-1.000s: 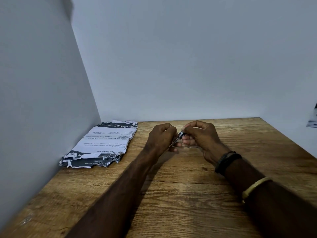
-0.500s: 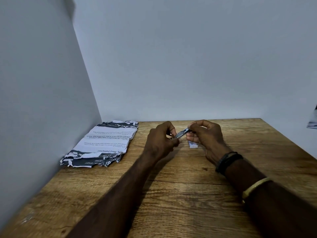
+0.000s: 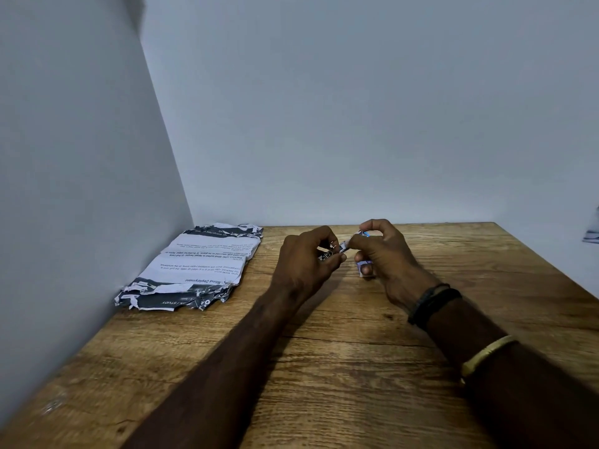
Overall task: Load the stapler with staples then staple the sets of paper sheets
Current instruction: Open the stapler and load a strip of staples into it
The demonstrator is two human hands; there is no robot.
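Note:
A small metal stapler (image 3: 334,249) is held just above the wooden table (image 3: 324,367), between my two hands. My left hand (image 3: 304,260) grips its left end with curled fingers. My right hand (image 3: 385,254) pinches its right end, a white and blue part (image 3: 363,234), between thumb and forefinger. A small white and purple box (image 3: 365,268) sits under my right hand's lower fingers; I cannot tell whether they hold it. A stack of printed paper sheets (image 3: 201,264) with torn edges lies to the left, apart from both hands.
Grey walls close off the table on the left and at the back. The table's right edge runs diagonally at the right of the view. Dark bands and a gold bangle (image 3: 486,354) are on my right wrist.
My hands have drawn slightly apart. My right thumb and forefinger have risen along the stapler's right end. The small box under my right hand has come into view.

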